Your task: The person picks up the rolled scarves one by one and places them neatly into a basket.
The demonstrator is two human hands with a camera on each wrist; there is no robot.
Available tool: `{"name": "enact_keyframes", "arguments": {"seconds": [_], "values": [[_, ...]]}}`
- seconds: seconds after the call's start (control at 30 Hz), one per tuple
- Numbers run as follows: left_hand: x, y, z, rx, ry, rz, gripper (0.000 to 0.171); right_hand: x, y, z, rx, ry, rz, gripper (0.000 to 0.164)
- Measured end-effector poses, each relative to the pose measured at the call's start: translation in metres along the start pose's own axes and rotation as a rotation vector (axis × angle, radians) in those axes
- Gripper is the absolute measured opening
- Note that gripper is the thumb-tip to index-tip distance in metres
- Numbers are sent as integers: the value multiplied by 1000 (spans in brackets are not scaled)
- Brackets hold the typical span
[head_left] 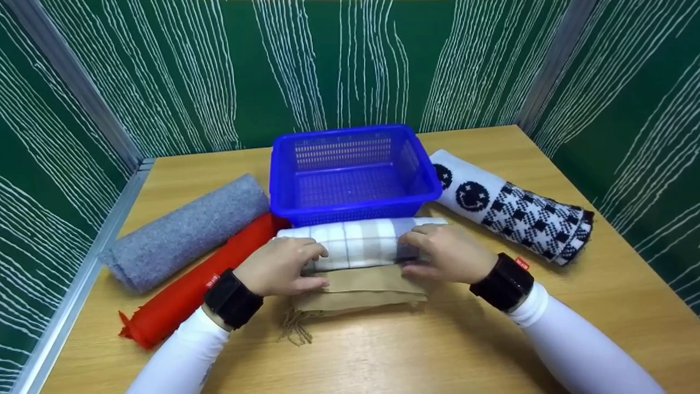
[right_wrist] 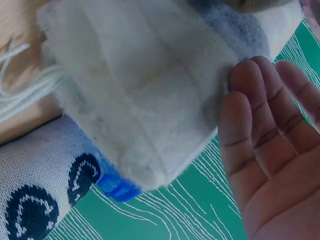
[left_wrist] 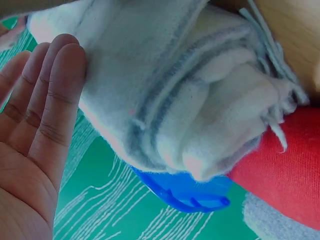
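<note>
Cloth in white, beige and grey plaid, rolled into a thick bundle (head_left: pixel 347 243), is being steadied near both ends on a light wooden table (head_left: pixel 377 355), just in front of a rectangular blue plastic basket (head_left: pixel 355 207). A flat, tan cloth flap (head_left: pixel 372 282) is lying along its near side; whether both are one piece cannot be told. The left hand (head_left: pixel 284 268) and right hand (head_left: pixel 451 254) are being held with fingers nearly straight, the fingertips being laid against the bundle's far side and the thumbs being placed in front; no tight grasp is being shown.

The flap appears to be being gathered into the roll. For this, light and equal pressure from both hands is probably being called for, so that the bundle is not being twisted into a cone. Loose layers are showing at the left end in the left wrist view, and pale fringe strands (left_wrist: pixel 275 65) are sticking out there; these are best being tucked in by the fingertips. Care is being invited on that side, since a slim red cloth roll (head_left: pixel 202 282) is lying close by.
</note>
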State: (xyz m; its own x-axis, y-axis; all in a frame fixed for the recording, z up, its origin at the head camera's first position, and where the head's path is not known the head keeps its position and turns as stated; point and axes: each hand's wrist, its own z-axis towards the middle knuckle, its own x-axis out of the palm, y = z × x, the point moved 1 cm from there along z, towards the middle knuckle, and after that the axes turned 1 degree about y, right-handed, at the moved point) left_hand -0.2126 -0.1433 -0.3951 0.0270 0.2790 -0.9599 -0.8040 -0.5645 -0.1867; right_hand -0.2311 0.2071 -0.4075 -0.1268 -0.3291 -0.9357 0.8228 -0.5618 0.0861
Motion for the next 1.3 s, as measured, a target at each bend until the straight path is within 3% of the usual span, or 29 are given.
{"name": "enact_keyframes", "arguments": {"seconds": [0.33,0.93,1.3], "values": [[3,-4,1,-13,32,23,39,2,5,0,7,56,58,39],[10,-9,1,-74,119,-2,55,6,12,-1,28,147,49,57],[16,-10,0,-70,144,-12,53,11,14,-1,48,193,51,68]]}}
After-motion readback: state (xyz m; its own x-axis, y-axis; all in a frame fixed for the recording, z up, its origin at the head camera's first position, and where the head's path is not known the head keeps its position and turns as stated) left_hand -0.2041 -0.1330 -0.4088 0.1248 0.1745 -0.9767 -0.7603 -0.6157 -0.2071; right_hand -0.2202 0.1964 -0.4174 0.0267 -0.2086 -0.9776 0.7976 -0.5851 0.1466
